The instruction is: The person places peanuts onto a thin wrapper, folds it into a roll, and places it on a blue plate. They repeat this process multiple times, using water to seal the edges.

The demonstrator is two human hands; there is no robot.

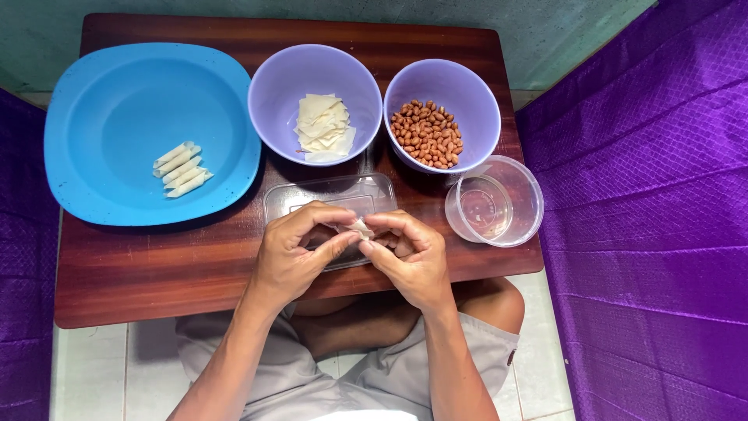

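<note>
Pale wrapper piece (361,228) | pinched between both hands' fingers (343,240)

Four rolled wrappers (181,169), two purple bowls (315,103), one blue plate (117,101), two clear containers (494,200).

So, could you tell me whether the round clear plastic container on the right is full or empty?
Nearly empty: through the round clear plastic container the brown wooden table shows, with only a faint wet film at its bottom.
</note>
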